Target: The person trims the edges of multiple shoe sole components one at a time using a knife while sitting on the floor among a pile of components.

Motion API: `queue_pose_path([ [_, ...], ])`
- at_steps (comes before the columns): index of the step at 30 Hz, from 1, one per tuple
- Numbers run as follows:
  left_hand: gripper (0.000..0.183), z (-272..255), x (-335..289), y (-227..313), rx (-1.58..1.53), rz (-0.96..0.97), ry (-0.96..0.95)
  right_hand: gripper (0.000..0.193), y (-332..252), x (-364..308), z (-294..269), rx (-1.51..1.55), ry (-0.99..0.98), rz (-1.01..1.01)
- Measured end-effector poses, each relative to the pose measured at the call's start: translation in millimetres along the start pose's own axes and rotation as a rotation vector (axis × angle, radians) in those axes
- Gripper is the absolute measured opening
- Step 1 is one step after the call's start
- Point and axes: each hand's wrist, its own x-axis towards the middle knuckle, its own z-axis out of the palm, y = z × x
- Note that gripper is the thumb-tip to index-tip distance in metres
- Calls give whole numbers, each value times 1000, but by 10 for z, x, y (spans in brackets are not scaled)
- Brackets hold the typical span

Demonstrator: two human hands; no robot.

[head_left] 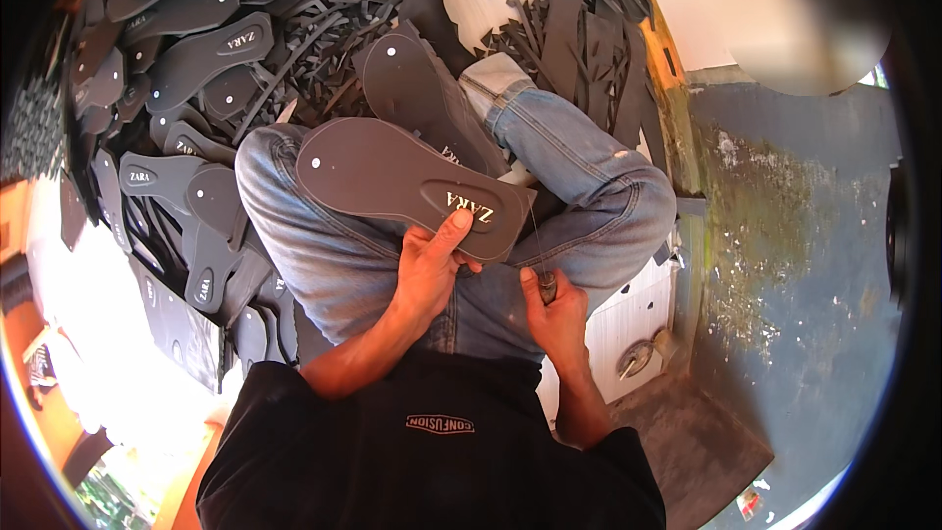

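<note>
My left hand (437, 255) is closed on a dark grey shoe sole (378, 172) near its heel end, thumb on top over the light lettering. The sole lies tilted above my crossed legs, its wide toe end with a small white dot pointing left. Low at the right, my right hand (559, 314) grips the dark handle (548, 285) of a thin-bladed knife. Its narrow blade (537, 233) rises toward the heel edge; whether it touches the sole, I cannot tell. Behind, a second sole-shaped dark piece (407, 88) rests near my legs.
Many cut dark soles (211, 59) are heaped at the left and far left. Dark strips and scraps (324, 49) cover the floor ahead of my legs. A stained blue-grey wall (795, 236) stands on the right, with a round metal object (636, 360) near my right forearm.
</note>
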Motion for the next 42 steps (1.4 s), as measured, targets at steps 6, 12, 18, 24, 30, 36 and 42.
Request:
queue_pose_path([
  [6,21,-204,-17,-18,41,4,-49,32,-1,-15,-16,-50,-112,-21],
  [12,23,-362,-77,-59,72,0,3,22,-204,396,56,-63,-262,-129],
  [18,25,-443,-174,106,184,-106,-83,24,-279,666,301,160,-218,-200],
  [24,40,44,656,1675,780,357,-100,29,27,597,257,220,-117,-4],
  [30,42,-588,1832,1796,868,457,368,34,-77,410,344,368,23,5],
  [36,24,-701,1554,812,515,185,208,31,31,401,335,421,73,-68],
  [42,31,-140,373,1116,500,634,-225,32,157,287,309,1035,243,61],
])
